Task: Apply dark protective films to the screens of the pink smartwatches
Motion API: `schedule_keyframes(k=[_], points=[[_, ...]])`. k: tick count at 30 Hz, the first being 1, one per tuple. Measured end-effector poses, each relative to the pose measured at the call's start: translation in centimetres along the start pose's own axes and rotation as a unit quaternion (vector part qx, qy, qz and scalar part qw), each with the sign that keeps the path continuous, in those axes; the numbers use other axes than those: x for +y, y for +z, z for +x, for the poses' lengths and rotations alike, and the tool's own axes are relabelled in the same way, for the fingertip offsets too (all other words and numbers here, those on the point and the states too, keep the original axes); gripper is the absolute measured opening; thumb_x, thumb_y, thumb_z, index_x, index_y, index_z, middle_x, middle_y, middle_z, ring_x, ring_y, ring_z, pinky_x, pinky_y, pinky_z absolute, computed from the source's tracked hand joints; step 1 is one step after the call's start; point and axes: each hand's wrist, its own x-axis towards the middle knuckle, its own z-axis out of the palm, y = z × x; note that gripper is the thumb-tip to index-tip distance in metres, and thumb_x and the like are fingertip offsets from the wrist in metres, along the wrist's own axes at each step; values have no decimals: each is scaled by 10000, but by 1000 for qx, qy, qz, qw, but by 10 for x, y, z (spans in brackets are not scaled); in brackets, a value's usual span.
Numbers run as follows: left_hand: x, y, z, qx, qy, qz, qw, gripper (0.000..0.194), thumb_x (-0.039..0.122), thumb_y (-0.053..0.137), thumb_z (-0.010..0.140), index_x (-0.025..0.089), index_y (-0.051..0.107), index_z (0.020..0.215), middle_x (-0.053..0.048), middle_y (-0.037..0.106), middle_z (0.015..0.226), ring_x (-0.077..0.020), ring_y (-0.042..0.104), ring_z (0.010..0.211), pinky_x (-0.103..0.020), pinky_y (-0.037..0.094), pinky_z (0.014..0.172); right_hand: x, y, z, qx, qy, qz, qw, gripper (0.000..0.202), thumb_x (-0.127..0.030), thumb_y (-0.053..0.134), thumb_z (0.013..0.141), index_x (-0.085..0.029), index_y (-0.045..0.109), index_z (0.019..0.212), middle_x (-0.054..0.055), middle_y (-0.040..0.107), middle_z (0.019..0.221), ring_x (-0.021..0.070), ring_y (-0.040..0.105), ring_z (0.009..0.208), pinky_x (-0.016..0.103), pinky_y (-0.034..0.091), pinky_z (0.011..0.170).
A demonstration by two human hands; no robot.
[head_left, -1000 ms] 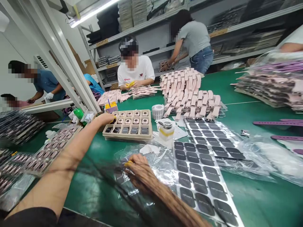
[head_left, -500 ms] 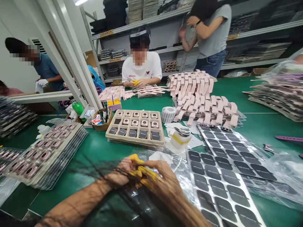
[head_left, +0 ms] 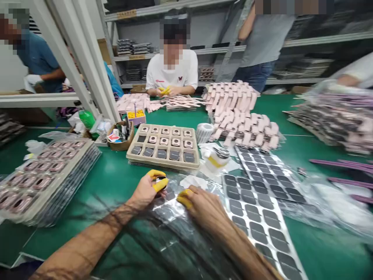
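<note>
My left hand (head_left: 150,188), with yellow finger covers, pinches a small watch case (head_left: 161,182) at the middle of the green table. To its right, my right hand (head_left: 196,202) has its yellow-covered fingers bent together over clear plastic; whatever they may hold is hidden. Behind my hands lies a beige tray (head_left: 163,164) of watch cases, with dark squares in the front row. Sheets of dark square stickers (head_left: 258,213) lie to the right of my right hand. Strands of dark hair blur the lower view.
A tray stack of pink watch cases (head_left: 70,179) stands at left. Behind are a sticker roll (head_left: 204,133), a white jar (head_left: 218,160), a cardboard box (head_left: 121,144) and pink straps (head_left: 233,99). A person (head_left: 173,74) sits opposite; other people are around.
My hands have moved apart, and a watch case now shows in my left fingers. The view has shifted, so the people and shelves sit differently in it.
</note>
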Motion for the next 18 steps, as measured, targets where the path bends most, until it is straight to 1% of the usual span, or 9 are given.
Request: schedule_keyframes(k=[1,2,4,6,7,9,12,15,18], points=[[-2,0,0,-8,-1,4,1000,706,574,974,592,164,614,1040,-7,683,760,-128,674,608,-243,566,606,1,2,-1,4,5,-34,999,121,-358,685,943,-247,733,950,11,667,759,158,608,631,275,362,537],[-4,0,0,-18,0,6,1000,696,543,980,597,161,619,1053,-14,695,775,-129,679,631,-248,571,635,1,3,-2,6,10,-46,999,155,-366,714,932,-248,732,1030,13,682,785,164,613,651,275,348,541],[-7,-1,0,-29,5,3,1000,696,460,1008,567,158,633,1070,-30,722,849,-129,684,683,-254,572,680,1,1,-1,32,29,-44,998,303,-428,719,940,-254,708,1188,26,706,868,183,630,719,276,350,557],[-7,-2,0,-32,1,-5,999,727,358,1038,495,159,650,1077,-32,733,923,-126,684,739,-247,562,711,5,-2,3,84,83,-43,992,406,-497,676,968,-250,678,1290,56,702,980,213,641,832,290,387,601],[-7,-2,-1,-32,-8,-4,999,742,318,1045,461,159,660,1075,-30,735,932,-125,681,757,-242,556,721,9,-3,6,106,119,-48,986,430,-512,666,972,-236,678,1302,77,689,1032,234,635,894,305,412,637],[-7,-2,0,-41,-33,12,999,754,285,1041,446,161,679,1095,-27,740,907,-128,672,755,-243,540,723,20,-2,10,118,168,-60,977,379,-479,677,965,-205,722,1224,115,660,1093,273,593,987,353,454,746],[-9,-2,1,-52,-49,35,997,758,295,1022,489,185,695,1164,-22,740,869,-140,666,726,-261,521,713,37,4,12,119,165,-45,978,232,-416,697,932,-194,757,960,141,652,1130,299,522,1030,437,454,908],[-12,-2,1,-47,-32,38,998,728,255,1025,468,193,702,1118,-29,739,911,-157,686,786,-282,535,774,43,5,11,183,148,21,972,243,-425,637,928,-212,662,815,132,691,1166,312,520,1071,499,420,982],[-12,-1,-1,-65,-44,44,996,696,192,1004,515,164,700,1140,-41,735,893,-165,693,822,-294,541,814,33,1,10,219,139,115,959,250,-392,563,949,-224,545,764,91,741,1156,290,581,1077,492,415,989]])
